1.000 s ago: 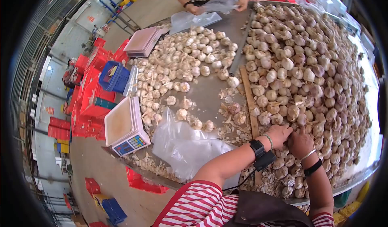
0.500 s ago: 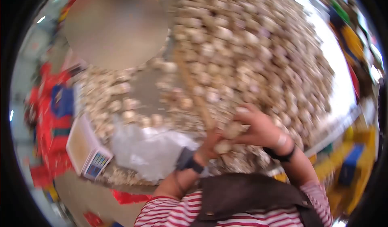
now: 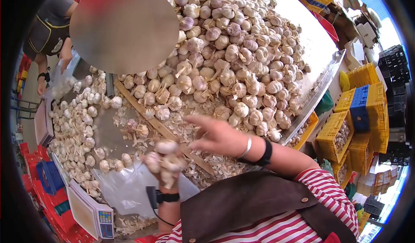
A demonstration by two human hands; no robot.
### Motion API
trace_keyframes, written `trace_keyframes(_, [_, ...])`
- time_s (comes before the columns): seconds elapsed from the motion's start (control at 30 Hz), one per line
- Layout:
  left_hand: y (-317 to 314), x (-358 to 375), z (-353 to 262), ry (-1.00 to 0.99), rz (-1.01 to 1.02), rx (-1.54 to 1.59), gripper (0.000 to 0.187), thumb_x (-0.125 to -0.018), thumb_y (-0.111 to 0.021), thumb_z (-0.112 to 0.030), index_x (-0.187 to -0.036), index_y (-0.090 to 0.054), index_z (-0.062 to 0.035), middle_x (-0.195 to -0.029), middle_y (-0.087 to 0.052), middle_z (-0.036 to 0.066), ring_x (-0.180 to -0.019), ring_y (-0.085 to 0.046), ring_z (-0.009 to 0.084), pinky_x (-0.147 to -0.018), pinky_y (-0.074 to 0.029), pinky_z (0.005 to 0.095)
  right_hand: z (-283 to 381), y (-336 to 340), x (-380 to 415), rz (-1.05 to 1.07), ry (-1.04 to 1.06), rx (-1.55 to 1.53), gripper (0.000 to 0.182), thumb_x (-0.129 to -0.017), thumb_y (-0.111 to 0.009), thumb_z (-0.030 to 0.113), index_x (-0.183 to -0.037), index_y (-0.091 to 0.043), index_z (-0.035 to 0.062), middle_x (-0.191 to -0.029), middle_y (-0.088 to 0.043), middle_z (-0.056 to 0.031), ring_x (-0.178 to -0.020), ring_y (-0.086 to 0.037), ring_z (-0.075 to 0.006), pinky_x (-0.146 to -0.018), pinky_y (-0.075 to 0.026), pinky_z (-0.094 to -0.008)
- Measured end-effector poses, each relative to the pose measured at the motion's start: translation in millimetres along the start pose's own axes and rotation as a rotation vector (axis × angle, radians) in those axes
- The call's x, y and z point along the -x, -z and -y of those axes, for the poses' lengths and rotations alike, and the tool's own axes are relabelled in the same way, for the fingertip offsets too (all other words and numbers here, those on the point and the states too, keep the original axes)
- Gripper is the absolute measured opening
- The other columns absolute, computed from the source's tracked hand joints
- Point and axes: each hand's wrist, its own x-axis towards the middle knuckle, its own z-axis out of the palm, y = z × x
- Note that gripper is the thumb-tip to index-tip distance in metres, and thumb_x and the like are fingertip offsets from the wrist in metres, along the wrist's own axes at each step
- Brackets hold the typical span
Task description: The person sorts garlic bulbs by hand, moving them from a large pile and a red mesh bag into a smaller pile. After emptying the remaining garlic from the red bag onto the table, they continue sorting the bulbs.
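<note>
The right grip (image 3: 221, 137) (loosely spread) extends leftward.

metal table (image 3: 110, 128) | yellow crates (image 3: 377, 117) stacked right | red bins (image 3: 65, 221) left | bright light (image 3: 395, 191) far right

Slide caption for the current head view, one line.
Left hand holding several garlic bulbs, right hand open near the large garlic pile.

Open lane over bare tabletop (image 3: 109, 130), wooden strip (image 3: 142, 108) to its right, garlic heap (image 3: 242, 57) blocking ahead of right hand (image 3: 218, 135).
</note>
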Motion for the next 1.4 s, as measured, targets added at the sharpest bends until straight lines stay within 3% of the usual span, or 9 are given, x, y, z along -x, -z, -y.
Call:
trace_keyframes(0.13, [-24.2,-2.9,-125.9,-0.181,0.203,0.012,0.06,-0.088,-0.063,-0.038,-0.139,-0.043,-0.0134,-0.148,-0.027,0.02,-0.114,-0.051,0.029,-0.082,-0.058,0.0394,-22.8,62.6,28.1,-0.205,-0.157,0.033,0.042,-0.086,-0.069,0.022,-0.122,-0.057,0.0035,-0.111,-0.064,-0.0149,-0.088,-0.067,-0.0207,-0.079,-0.054,-0.0334])
trace_keyframes(0.33, [-56.1,-7.6,-187.3,-1.204,-1.072,-1.641,0.043,-0.092,-0.056,-0.028,-0.127,-0.052,-0.0042,-0.121,-0.055,0.015,-0.108,-0.055,0.0237,-0.084,-0.052,0.0415,-70.4,119.6,90.3,-0.405,-0.422,0.384,0.042,-0.078,-0.073,0.024,-0.113,-0.062,0.0037,-0.1,-0.067,-0.0155,-0.086,-0.067,-0.0274,-0.076,-0.053,-0.0364])
trace_keyframes(0.53, [-66.9,-129.5,42.1,-0.194,-0.064,-1.961,0.027,-0.085,-0.064,-0.006,-0.112,-0.061,-0.003,-0.105,-0.064,0.008,-0.101,-0.059,0.0169,-0.09,-0.047,0.0285,-85.6,70.4,81.2,-0.346,-0.467,0.822,0.037,-0.075,-0.063,0.019,-0.108,-0.056,0.0062,-0.088,-0.064,-0.0178,-0.087,-0.063,-0.0378,-0.075,-0.051,-0.0462])
trace_keyframes(0.63, [-33.7,-153.5,127.5,-0.166,0.512,-2.345,0.034,-0.079,-0.07,-0.013,-0.11,-0.061,-0.0074,-0.111,-0.059,0.014,-0.104,-0.058,0.0301,-0.088,-0.048,0.0391,-89.5,79.8,91.2,-0.409,-0.406,0.713,0.037,-0.075,-0.062,0.02,-0.108,-0.056,0.0059,-0.091,-0.064,-0.0195,-0.087,-0.063,-0.039,-0.074,-0.05,-0.0466])
trace_keyframes(0.73, [-30.7,-164.3,162.4,-0.087,0.466,-2.665,0.033,-0.078,-0.07,-0.016,-0.108,-0.06,-0.0072,-0.107,-0.057,0.016,-0.097,-0.057,0.0351,-0.087,-0.048,0.0417,-81.2,100.3,115.7,-0.452,-0.383,0.184,0.046,-0.078,-0.07,0.023,-0.118,-0.054,0.0058,-0.092,-0.065,-0.0129,-0.082,-0.065,-0.0254,-0.072,-0.051,-0.0351])
trace_keyframes(0.93, [-26.3,-159.5,136.5,0.293,0.069,-1.384,0.033,-0.093,-0.058,-0.033,-0.109,-0.055,-0.0051,-0.099,-0.062,0.013,-0.083,-0.064,0.0218,-0.069,-0.057,0.033,-84.8,108.2,175.4,-0.647,-0.198,-0.732,0.047,-0.083,-0.072,0.012,-0.125,-0.052,0.0063,-0.103,-0.061,-0.0026,-0.092,-0.059,-0.0104,-0.082,-0.051,-0.0274])
trace_keyframes(1.17, [-40.0,-84.7,162.6,0.96,-0.048,-0.674,0.055,-0.094,-0.047,-0.049,-0.125,-0.048,-0.0032,-0.098,-0.063,0.011,-0.075,-0.065,0.019,-0.062,-0.055,0.0292,-45.7,73.3,157.5,-0.28,-0.094,0.284,0.054,-0.077,-0.074,0.029,-0.121,-0.056,0.0053,-0.106,-0.063,-0.0135,-0.094,-0.065,-0.026,-0.08,-0.052,-0.0347])
trace_keyframes(1.2, [-29.7,-75.1,168.0,0.907,-0.097,-0.661,0.056,-0.093,-0.052,-0.048,-0.128,-0.046,-0.0053,-0.099,-0.063,0.012,-0.07,-0.064,0.0194,-0.059,-0.055,0.0295,-47.9,65.4,155.5,-0.295,0.044,0.35,0.067,-0.068,-0.08,0.033,-0.124,-0.056,0.0059,-0.116,-0.062,-0.0173,-0.094,-0.064,-0.035,-0.08,-0.053,-0.0376])
trace_keyframes(1.4, [-20.2,-59.1,115.1,0.648,-0.211,-0.439,0.042,-0.09,-0.062,-0.034,-0.121,-0.05,-0.0091,-0.095,-0.06,0.011,-0.061,-0.06,0.0172,-0.054,-0.052,0.0331,-79.5,86.7,201.1,-0.7,-0.192,-0.14,0.049,-0.081,-0.073,0.019,-0.124,-0.057,0.0045,-0.1,-0.067,-0.0089,-0.078,-0.062,-0.0125,-0.069,-0.052,-0.0292])
